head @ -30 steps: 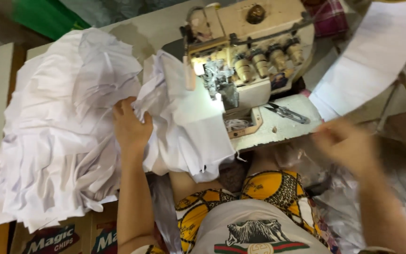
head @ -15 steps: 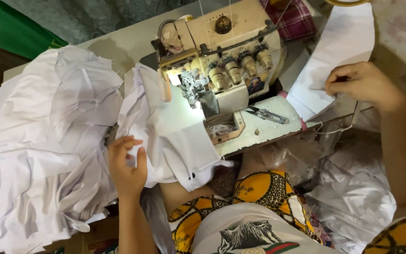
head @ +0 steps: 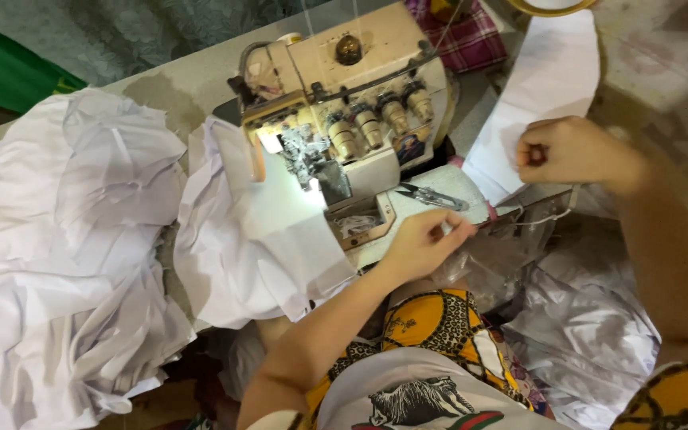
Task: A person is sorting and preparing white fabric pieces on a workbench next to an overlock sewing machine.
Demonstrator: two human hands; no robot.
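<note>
Beside the right hand, a long strip of white cloth is seen, and its lower edge is pinched between the curled fingers, which are closed together on it. Just to the other side, the left hand is laid on the front edge of the pale plate of the sewing machine, fingers bent and close together; whether anything is held in it cannot be told. Small thread snips are lying on that plate, just above the left hand and apart from it.

Well off to the left of the left hand, a large heap of white cloth pieces is piled on the counter, and a further white piece is draped from the needle area over the counter edge. As far as can be judged, many pieces have been put through the machine already (the heap suggests it), while the strip in the right hand is not yet fed under the needle.

Cloth is seen as thin, matt and crumpled, with soft folds. Metal and cream-painted casing make up the machine, with round brassy tension knobs; clear crinkled plastic is gathered below the left hand.
</note>
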